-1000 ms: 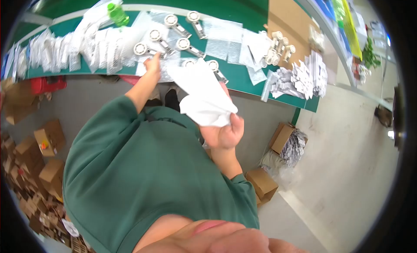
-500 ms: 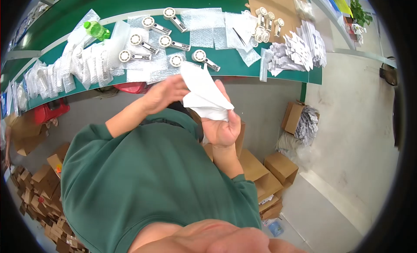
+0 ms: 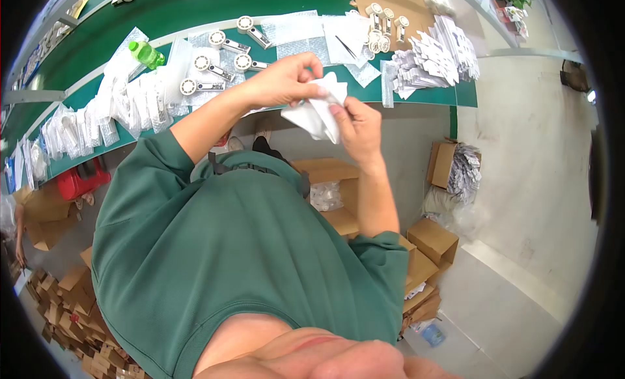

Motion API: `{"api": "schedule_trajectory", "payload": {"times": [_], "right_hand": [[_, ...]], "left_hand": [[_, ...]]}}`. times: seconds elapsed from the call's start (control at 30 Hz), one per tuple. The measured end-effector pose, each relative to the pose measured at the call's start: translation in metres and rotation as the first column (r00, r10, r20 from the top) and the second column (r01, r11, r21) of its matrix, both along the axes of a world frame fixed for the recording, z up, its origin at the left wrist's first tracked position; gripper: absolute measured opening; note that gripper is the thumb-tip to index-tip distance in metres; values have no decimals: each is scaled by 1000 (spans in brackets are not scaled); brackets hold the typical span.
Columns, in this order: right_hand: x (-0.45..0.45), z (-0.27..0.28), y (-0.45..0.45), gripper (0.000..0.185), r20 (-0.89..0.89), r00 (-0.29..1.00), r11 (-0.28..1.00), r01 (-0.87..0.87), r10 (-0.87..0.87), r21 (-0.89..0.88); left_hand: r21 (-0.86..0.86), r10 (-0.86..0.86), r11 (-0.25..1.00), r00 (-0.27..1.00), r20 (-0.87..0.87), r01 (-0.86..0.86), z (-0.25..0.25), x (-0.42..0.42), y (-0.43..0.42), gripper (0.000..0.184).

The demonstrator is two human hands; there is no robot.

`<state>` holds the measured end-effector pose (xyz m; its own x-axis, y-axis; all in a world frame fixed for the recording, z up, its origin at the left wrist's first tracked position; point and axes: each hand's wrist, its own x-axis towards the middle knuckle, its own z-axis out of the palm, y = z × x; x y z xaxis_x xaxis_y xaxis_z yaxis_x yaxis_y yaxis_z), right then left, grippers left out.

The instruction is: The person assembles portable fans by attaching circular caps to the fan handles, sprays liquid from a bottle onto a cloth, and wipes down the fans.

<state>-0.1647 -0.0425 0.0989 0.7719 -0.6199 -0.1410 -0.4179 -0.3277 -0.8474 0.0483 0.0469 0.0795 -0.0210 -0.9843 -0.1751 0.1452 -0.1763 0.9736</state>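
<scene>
A crumpled white cloth [image 3: 320, 115] is held between both hands above the front edge of the green table. My left hand [image 3: 290, 83] reaches over from the left, its thumb and fingers closed at the cloth's upper part. On the other side, my right hand [image 3: 358, 128] pinches the cloth's right edge between thumb and fingers. Beyond my left forearm lie several white handheld fans [image 3: 224, 42] with round vented heads, on sheets of bubble wrap [image 3: 293, 50]. My left hand and arm hide part of that row.
Wrapped bubble-wrap packets [image 3: 124, 96] line the table's left side near a green bottle [image 3: 146, 55]. Tweezers [image 3: 346, 47], more fans [image 3: 388, 24] and stacked white folded cards [image 3: 426, 63] lie to the right. Cardboard boxes [image 3: 433, 242] stand on the floor.
The cloth, spread out before, is now bunched up. My left hand has moved right and taken hold of it; my right hand has shifted up and right.
</scene>
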Motion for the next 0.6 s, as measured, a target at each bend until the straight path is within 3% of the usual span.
{"api": "schedule_trajectory", "payload": {"times": [0.03, 0.1, 0.13, 0.17, 0.2, 0.23, 0.27, 0.3, 0.33, 0.37, 0.4, 0.43, 0.47, 0.5, 0.53, 0.6], "right_hand": [[-5, 10, -9, 13, -93, 996, 992, -13, 1, -126], [-18, 28, -21, 2, -64, 998, 934, -23, 0, -356], [-23, 56, -26, 3, 18, 996, 738, -55, 90, -673], [-30, 89, -28, 4, 56, 974, 439, -47, 219, -897], [-48, 113, -33, 6, 245, 946, 250, 189, 215, -950], [-75, 112, -35, 9, 566, 819, 293, 520, 97, -802], [-99, 94, -37, 12, 739, 673, 352, 702, -44, -619], [-119, 46, -41, 16, 715, 658, 397, 737, -235, -547], [-143, -33, -44, 19, 299, 821, 540, 551, -486, -636], [-165, -124, -39, 22, -549, 776, 899, 53, -311, -434], [-186, -184, 4, 26, -787, 597, 967, -256, 158, 0], [-201, -201, 52, 29, -709, 648, 952, -286, 278, 111], [-212, -209, 56, 26, -684, 712, 977, -212, 158, 5], [-217, -198, 41, 23, -568, 815, 986, 23, -112, -163], [-226, -177, 13, 20, -401, 842, 930, 291, -360, -224], [-247, -86, -32, 14, -12, 726, 721, 681, -688, -130]], "left_hand": [[-4, 14, 1000, 995, -96, -15, -11, 4, -2, 25], [-38, 67, 997, 987, -147, -74, -28, -3, 1, 30], [-29, 108, 993, 983, -146, -114, -32, -6, 4, 33], [-20, 162, 986, 976, -148, -167, -38, -7, 8, 36], [29, 204, 979, 966, -160, -202, -52, -3, 15, 39], [95, 292, 955, 941, -173, -279, -69, 0, 24, 39], [160, 371, 925, 912, -178, -345, -88, 2, 35, 39], [224, 427, 895, 887, -177, -386, -105, 3, 45, 39], [292, 469, 864, 866, -173, -409, -121, 2, 57, 39], [359, 494, 836, 855, -162, -415, -137, 2, 71, 39], [393, 445, 844, 885, -134, -365, -155, 0, 88, 38], [414, 422, 842, 900, -108, -345, -169, 3, 99, 37], [385, 421, 847, 905, -63, -367, -178, 5, 110, 36], [372, 428, 839, 904, -1, -397, -183, 5, 125, 35], [455, 505, 787, 859, -85, -417, -183, 6, 136, 33], [568, 569, 700, 819, -78, -433, -211, 3, 158, 32]]}}
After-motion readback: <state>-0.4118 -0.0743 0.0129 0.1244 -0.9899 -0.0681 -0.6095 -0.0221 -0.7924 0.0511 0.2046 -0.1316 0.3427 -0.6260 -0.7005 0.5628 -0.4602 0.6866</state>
